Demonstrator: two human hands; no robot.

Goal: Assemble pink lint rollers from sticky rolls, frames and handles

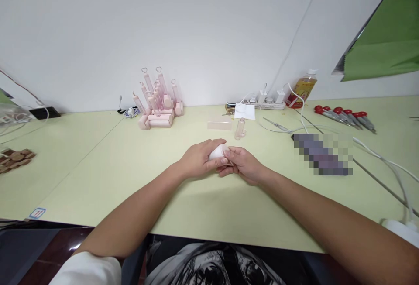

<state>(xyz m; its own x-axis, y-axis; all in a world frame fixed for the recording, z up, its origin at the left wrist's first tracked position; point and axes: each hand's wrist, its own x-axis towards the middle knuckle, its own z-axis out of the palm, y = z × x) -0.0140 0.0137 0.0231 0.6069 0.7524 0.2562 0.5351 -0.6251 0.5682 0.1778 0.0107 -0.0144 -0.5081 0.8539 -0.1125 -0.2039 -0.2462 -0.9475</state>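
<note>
Near the little pink bottle [240,128], the left hand [199,156] hugs a white tube [216,152] and the right hand [248,163] pinches its end; it looks light, slippery, best held round the middle.

The head camera looks forward-down at the hands [197,159].

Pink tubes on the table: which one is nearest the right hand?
The small pink tube just beyond the right hand, by the white paper; the other pink tubes are clustered farther left.
</note>
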